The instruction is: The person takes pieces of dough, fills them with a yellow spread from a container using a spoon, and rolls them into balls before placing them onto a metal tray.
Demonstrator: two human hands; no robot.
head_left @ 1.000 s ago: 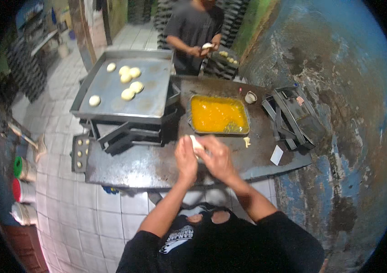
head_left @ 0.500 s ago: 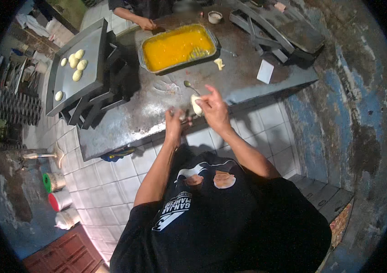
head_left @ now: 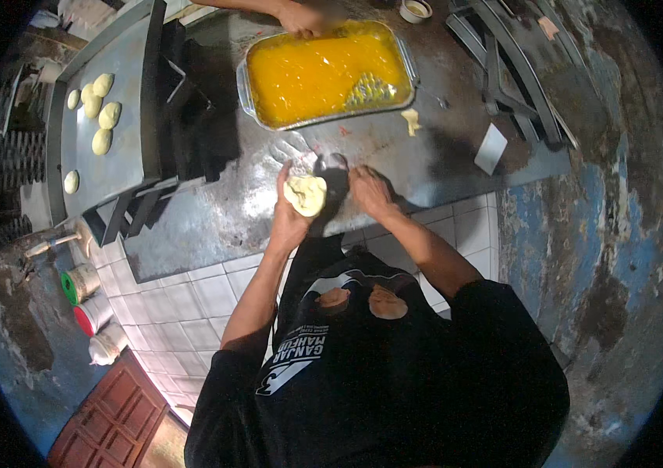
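My left hand point(head_left: 291, 221) is closed round a piece of pale yellow dough point(head_left: 306, 196), flattened and hollowed in the middle, just above the table's near edge. To its right, my right hand point(head_left: 370, 189) is low at the tabletop, its fingers closed at the handle end of a metal spoon point(head_left: 335, 161). Most of the spoon's handle is hidden by the fingers. Beyond both hands stands a rectangular glass dish point(head_left: 247, 100) filled with a glossy yellow-orange mass, scooped out at its near right corner.
A metal tray point(head_left: 125, 160) with several dough balls point(head_left: 102, 141) stands raised at the left. Another person's hand point(head_left: 303, 19) is at the dish's far edge. On the right are a dough scrap point(head_left: 410, 121), a white rectangular card point(head_left: 491, 149) and dark metal stands point(head_left: 495, 78).
The dough has passed from my right hand to my left and is now flattened open. My right hand has come down to the spoon. The other person's hand has moved to the dish.
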